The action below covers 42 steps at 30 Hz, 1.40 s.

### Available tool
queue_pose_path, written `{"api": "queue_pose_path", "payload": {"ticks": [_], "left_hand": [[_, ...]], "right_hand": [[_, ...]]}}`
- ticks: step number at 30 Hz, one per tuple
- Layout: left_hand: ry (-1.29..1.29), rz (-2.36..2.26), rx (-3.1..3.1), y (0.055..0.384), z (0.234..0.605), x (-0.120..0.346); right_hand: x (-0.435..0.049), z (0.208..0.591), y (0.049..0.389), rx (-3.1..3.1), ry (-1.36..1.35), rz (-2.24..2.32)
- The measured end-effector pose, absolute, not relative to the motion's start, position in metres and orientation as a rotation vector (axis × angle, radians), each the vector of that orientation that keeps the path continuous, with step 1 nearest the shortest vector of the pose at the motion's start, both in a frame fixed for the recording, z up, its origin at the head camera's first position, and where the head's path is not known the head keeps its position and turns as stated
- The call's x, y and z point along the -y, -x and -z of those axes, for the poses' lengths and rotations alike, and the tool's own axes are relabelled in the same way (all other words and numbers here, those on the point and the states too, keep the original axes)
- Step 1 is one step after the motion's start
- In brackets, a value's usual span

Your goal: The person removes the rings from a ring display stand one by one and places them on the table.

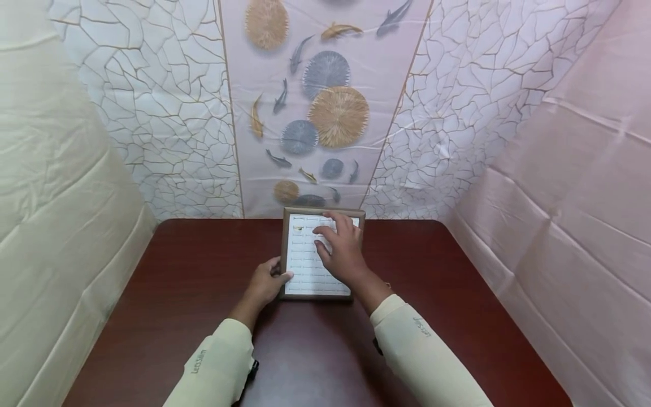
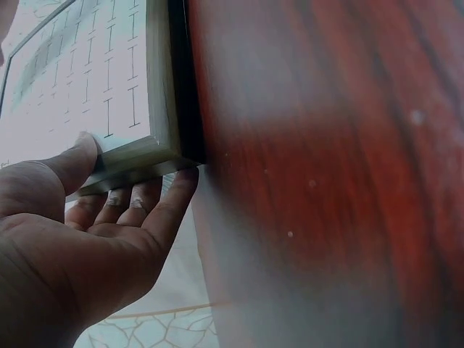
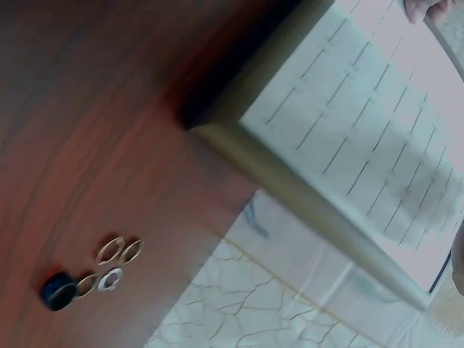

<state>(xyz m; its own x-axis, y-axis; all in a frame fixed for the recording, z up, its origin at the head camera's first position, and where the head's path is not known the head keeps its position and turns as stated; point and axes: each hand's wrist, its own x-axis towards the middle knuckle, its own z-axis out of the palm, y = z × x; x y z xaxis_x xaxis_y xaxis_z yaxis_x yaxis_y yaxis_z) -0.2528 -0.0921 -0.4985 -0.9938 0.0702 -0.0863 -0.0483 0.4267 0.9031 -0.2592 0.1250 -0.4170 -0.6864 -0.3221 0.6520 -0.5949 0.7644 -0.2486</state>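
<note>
A ring display board (image 1: 305, 288) with a wooden frame and a white panel of short slits leans back on the table. My left hand (image 1: 265, 282) grips its lower left edge; in the left wrist view the thumb (image 2: 85, 154) lies on the front and the fingers curl under the frame. One gold ring (image 1: 298, 228) sits in a slit near the top left. My right hand (image 1: 343, 251) hovers over the upper panel, fingers bent and apart, with nothing visible between them. It hides part of the panel's right side.
Several loose rings (image 3: 110, 250) lie on the dark red table (image 3: 145, 181) to the right of the board, beside a small round black object (image 3: 58, 291). Patterned cloth (image 1: 325, 141) hangs behind the table, and plain cloth (image 1: 554, 226) lines both sides.
</note>
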Motion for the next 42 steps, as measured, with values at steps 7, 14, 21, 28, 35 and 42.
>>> {"api": "queue_pose_path", "payload": {"ticks": [7, 14, 21, 28, 35, 42], "left_hand": [[-0.034, -1.661, -2.56, 0.255, 0.5, 0.091], [-0.059, -1.704, -2.563, 0.254, 0.5, 0.092], [-0.06, -1.714, -2.581, 0.254, 0.5, 0.092], [-0.069, -1.69, -2.598, 0.254, 0.501, 0.093], [-0.062, -1.68, -2.597, 0.253, 0.499, 0.092], [-0.066, -1.677, -2.605, 0.251, 0.499, 0.092]], "right_hand": [[-0.106, 0.412, 0.268, 2.437, -0.643, -0.5], [-0.092, 0.415, 0.274, 2.454, -0.588, -0.459], [-0.086, 0.412, 0.279, 2.457, -0.575, -0.419], [-0.084, 0.411, 0.282, 2.471, -0.575, -0.416], [-0.084, 0.409, 0.283, 2.499, -0.576, -0.39], [-0.086, 0.41, 0.284, 2.503, -0.594, -0.38]]}}
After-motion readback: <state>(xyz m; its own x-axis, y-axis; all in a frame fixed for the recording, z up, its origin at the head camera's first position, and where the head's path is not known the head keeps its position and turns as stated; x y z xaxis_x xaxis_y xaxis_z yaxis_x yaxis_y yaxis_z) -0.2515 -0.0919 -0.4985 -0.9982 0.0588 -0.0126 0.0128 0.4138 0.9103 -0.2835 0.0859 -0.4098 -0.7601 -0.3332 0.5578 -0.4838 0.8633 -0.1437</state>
